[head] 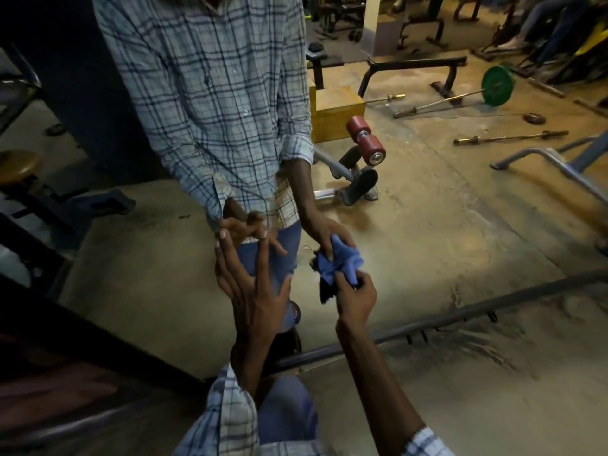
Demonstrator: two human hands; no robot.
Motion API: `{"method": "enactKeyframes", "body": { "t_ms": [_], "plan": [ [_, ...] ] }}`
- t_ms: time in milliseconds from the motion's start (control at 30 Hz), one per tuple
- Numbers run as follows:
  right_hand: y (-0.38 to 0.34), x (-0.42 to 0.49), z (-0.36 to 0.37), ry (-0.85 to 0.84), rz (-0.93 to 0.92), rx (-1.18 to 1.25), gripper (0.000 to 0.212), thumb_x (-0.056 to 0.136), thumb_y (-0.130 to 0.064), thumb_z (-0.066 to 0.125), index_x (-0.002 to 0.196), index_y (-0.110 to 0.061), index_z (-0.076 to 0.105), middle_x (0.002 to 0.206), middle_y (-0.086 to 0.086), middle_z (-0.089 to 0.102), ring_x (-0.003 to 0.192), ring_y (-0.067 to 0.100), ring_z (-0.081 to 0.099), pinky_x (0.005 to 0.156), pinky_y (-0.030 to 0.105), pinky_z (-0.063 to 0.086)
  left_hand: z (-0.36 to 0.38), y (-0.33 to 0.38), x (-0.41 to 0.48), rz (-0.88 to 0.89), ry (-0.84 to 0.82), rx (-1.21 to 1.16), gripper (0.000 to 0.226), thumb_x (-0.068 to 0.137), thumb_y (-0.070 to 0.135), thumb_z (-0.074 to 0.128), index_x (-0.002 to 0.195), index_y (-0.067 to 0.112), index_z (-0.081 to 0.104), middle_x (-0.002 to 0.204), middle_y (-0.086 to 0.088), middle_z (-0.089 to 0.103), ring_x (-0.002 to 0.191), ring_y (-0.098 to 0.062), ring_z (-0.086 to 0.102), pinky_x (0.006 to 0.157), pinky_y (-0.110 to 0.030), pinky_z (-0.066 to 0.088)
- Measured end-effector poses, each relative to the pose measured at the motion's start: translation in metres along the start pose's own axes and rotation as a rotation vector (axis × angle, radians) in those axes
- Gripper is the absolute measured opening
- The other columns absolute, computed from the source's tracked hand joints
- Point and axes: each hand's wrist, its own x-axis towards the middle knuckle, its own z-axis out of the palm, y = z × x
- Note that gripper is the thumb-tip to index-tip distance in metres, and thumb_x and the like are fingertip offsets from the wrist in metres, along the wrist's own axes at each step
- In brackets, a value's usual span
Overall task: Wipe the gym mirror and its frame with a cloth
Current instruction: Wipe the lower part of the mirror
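Note:
I face the gym mirror (427, 225), which fills the upper part of the view and shows my reflection (210, 93) in a plaid shirt. My right hand (357, 297) grips a crumpled blue cloth (342, 264) and presses it against the glass, where the reflected hand meets it. Left of it, my left hand (253, 291) is spread open and holds nothing, its fingertips touching the glass. A grey metal frame bar (460, 312) runs along the mirror's lower edge, just below both hands.
A dark bar (98, 330) slants down from the left edge towards my left forearm. The glass reflects a bench with red rollers (365, 139), a yellow box (335, 110), barbells and a green plate (497, 85) on the floor.

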Motion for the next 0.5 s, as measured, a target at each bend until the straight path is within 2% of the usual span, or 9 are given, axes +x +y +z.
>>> {"method": "enactKeyframes", "body": {
  "t_ms": [33,100,167,233,300,367,433,500],
  "plan": [
    [0.009,0.007,-0.008,0.027,0.054,-0.018,0.029,0.063,-0.032,0.076,0.073,-0.012,0.059,0.072,0.011,0.062,0.068,0.018,0.055,0.069,0.047,0.055,0.003,0.0,-0.002,-0.004,0.002,0.003,0.129,0.074,0.047,0.091,0.165,0.038,0.0,0.166,-0.03,0.01,0.155,-0.048,0.013,0.124,-0.049,0.013],
    [-0.008,0.016,-0.01,0.043,0.022,0.03,0.021,0.075,-0.018,0.081,0.082,-0.009,0.063,0.08,0.015,0.065,0.074,0.021,0.059,0.073,0.046,0.055,0.009,0.002,-0.003,-0.005,0.014,0.009,0.13,0.073,0.049,0.092,0.165,0.037,0.001,0.167,-0.029,0.007,0.156,-0.047,0.01,0.124,-0.051,0.013],
    [-0.05,0.022,-0.003,0.056,-0.16,0.073,0.017,0.082,-0.002,0.077,0.093,-0.006,0.065,0.088,0.012,0.068,0.08,0.019,0.063,0.076,0.038,0.055,0.014,0.008,-0.002,-0.031,0.018,0.008,0.126,0.073,0.052,0.09,0.165,0.034,0.006,0.167,-0.028,0.004,0.156,-0.047,0.008,0.123,-0.058,0.016],
    [-0.089,0.026,0.002,0.059,-0.374,0.054,0.02,0.083,-0.003,0.078,0.098,-0.003,0.064,0.089,0.008,0.067,0.079,0.013,0.063,0.073,0.027,0.054,0.017,0.014,-0.002,-0.05,0.026,-0.006,0.12,0.074,0.055,0.087,0.165,0.03,0.013,0.167,-0.028,0.002,0.156,-0.048,0.005,0.121,-0.063,0.019],
    [-0.107,0.025,0.006,0.022,-0.588,-0.032,0.027,0.078,-0.001,0.081,0.098,-0.003,0.062,0.088,0.006,0.064,0.077,0.016,0.06,0.07,0.023,0.05,0.021,0.019,-0.001,-0.064,0.035,-0.006,0.113,0.076,0.057,0.082,0.164,0.027,0.016,0.168,-0.027,-0.001,0.157,-0.046,0.004,0.121,-0.063,0.017],
    [-0.104,0.02,0.009,-0.072,-0.742,-0.12,0.031,0.073,0.007,0.081,0.096,-0.003,0.062,0.089,0.008,0.061,0.078,0.02,0.056,0.07,0.023,0.046,0.023,0.02,-0.001,-0.099,0.049,0.0,0.109,0.077,0.053,0.082,0.163,0.022,0.023,0.167,-0.03,0.002,0.157,-0.046,0.003,0.124,-0.057,0.012],
    [-0.092,0.015,0.007,-0.235,-0.868,-0.201,0.029,0.073,0.013,0.077,0.095,0.001,0.063,0.091,0.009,0.059,0.079,0.019,0.054,0.069,0.023,0.043,0.023,0.022,-0.002,-0.103,0.067,0.003,0.103,0.08,0.049,0.084,0.161,0.016,0.03,0.166,-0.035,0.006,0.157,-0.047,0.005,0.125,-0.053,0.007],
    [-0.086,0.021,-0.002,-0.378,-0.926,-0.281,0.03,0.073,0.011,0.076,0.098,-0.001,0.065,0.097,0.007,0.061,0.084,0.018,0.057,0.071,0.025,0.046,0.025,0.025,-0.002,-0.128,0.074,-0.012,0.1,0.082,0.048,0.084,0.16,0.015,0.032,0.166,-0.035,0.006,0.157,-0.047,0.004,0.125,-0.055,0.012]
  ]
}}
